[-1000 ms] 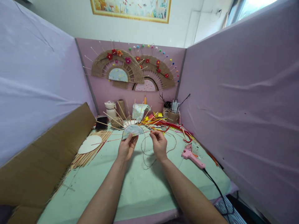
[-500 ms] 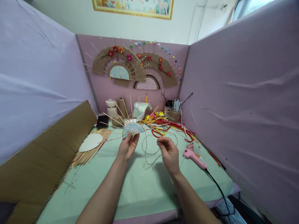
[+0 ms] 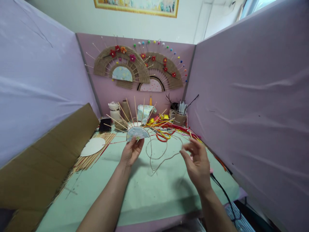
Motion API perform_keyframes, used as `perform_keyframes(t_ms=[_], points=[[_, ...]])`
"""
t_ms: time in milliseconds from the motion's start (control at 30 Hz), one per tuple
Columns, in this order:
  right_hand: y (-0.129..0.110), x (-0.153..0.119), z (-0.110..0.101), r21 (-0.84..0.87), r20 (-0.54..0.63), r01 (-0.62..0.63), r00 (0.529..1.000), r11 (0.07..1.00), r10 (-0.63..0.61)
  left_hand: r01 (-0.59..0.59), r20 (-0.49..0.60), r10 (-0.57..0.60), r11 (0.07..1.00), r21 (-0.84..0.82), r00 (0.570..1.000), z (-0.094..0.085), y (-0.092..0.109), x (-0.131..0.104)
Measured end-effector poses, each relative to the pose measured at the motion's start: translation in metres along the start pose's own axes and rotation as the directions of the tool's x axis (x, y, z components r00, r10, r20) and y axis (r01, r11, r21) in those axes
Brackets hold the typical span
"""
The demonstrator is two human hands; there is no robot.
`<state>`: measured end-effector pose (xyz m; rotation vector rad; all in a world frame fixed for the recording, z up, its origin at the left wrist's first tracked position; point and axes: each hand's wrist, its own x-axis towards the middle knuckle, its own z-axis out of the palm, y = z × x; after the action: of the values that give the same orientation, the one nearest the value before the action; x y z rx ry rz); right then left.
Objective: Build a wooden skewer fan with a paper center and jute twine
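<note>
My left hand (image 3: 132,151) grips the lower edge of a half-disc (image 3: 137,132) covered in pale blue patterned fabric, thumb in front. Thin wooden sticks (image 3: 135,111) fan out from its curved edge, held above the table. My right hand (image 3: 196,164) is to the right, fingers loosely curled and thumb apart from them; I see nothing held between them. A loop of thin twine (image 3: 156,168) runs from beside the half-disc across the cloth to near the right fingertips. Behind that hand, a pink glue gun (image 3: 211,170) is mostly hidden.
White oval card (image 3: 93,147) lies on a bundle of sticks (image 3: 83,161) at left, beside a cardboard sheet (image 3: 48,148). Red and yellow cords (image 3: 163,137), a white jar (image 3: 114,111) and a stick holder (image 3: 180,118) stand behind. The glue gun's black cable (image 3: 224,190) hangs off the right edge.
My right hand has moved right from beside the half-disc to over the glue gun, and its pinched fingers have parted. My left hand still holds the half-disc in nearly the same place.
</note>
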<state>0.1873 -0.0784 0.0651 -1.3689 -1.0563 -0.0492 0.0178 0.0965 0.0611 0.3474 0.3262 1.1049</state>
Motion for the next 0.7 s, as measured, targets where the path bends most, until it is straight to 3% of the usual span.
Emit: perform_keyframes(t_ms=[67, 133, 300, 500, 600, 700], points=[[0.002, 0.006, -0.009, -0.16, 0.023, 0.103, 0.995, 0.982, -0.101, 0.007, 0.014, -0.007, 1.0, -0.005, 1.0, -0.001, -0.001, -0.001], [0.003, 0.008, -0.011, -0.224, 0.078, 0.134, 0.99, 0.965, -0.12, 0.015, 0.018, -0.015, 1.0, -0.001, 1.0, -0.002, -0.003, -0.002], [0.004, -0.004, 0.016, 0.004, 0.288, -0.083, 0.955, 0.997, 0.078, 0.028, -0.033, -0.027, 0.999, 0.029, 0.999, -0.003, -0.007, -0.003], [0.003, -0.024, 0.057, 0.267, 0.414, -0.319, 0.89, 0.909, 0.19, 0.088, -0.065, -0.081, 0.991, 0.1, 0.995, -0.002, -0.014, -0.005], [-0.004, -0.029, 0.063, 0.298, 0.424, -0.365, 0.879, 0.882, 0.221, 0.095, -0.03, -0.092, 0.987, 0.129, 0.995, -0.003, -0.018, -0.008], [-0.015, -0.033, 0.065, 0.276, 0.433, -0.337, 0.88, 0.9, 0.196, 0.123, 0.08, -0.136, 0.981, 0.149, 0.987, -0.005, -0.02, -0.011]])
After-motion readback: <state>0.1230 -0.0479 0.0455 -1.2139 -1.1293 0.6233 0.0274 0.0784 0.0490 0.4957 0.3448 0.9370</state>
